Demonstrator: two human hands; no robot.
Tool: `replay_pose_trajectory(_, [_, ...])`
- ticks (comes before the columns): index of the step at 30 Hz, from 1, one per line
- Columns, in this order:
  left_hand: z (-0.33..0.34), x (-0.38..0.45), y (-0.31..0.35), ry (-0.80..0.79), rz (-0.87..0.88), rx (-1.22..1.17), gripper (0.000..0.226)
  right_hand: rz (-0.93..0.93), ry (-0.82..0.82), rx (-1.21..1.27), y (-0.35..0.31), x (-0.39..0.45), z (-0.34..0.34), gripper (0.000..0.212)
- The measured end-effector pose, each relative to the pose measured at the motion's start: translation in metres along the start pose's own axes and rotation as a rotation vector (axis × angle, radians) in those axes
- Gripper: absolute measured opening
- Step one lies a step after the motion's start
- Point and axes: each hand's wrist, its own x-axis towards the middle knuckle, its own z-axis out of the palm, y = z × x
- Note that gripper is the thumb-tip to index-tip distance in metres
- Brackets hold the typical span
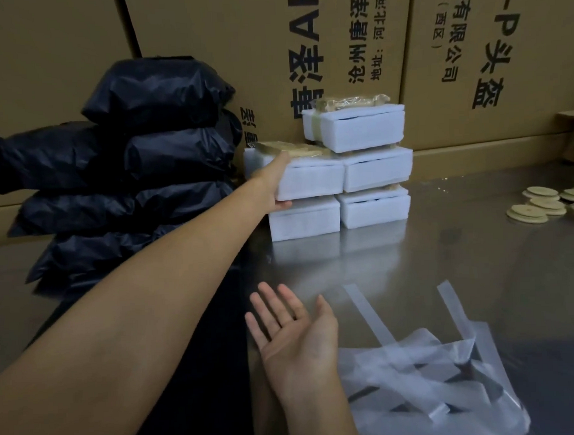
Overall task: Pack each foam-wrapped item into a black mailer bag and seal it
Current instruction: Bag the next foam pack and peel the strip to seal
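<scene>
Several white foam-wrapped items (354, 130) are stacked against cardboard cartons at the back of the steel table. My left hand (274, 182) reaches across and grips the left end of the middle-row left foam item (310, 180), thumb under it and fingers over its taped top. My right hand (292, 327) hovers palm-up with straight fingers near the front, holding nothing. A flat black mailer bag (206, 366) lies under my left forearm. Filled black mailer bags (131, 164) are piled at the left.
A heap of peeled translucent seal strips (431, 375) lies at the front right. Round pale discs (539, 205) are spread at the right edge. Tall cardboard cartons (338, 52) wall off the back. Bare steel table (443, 251) shows in the middle.
</scene>
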Motion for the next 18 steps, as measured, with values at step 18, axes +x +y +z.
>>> replay_pose_trajectory(18, [-0.09,-0.146,-0.042,-0.23,0.079,-0.153,0.03,-0.225,-0.196,-0.217,-0.007,-0.071,0.063,0.056])
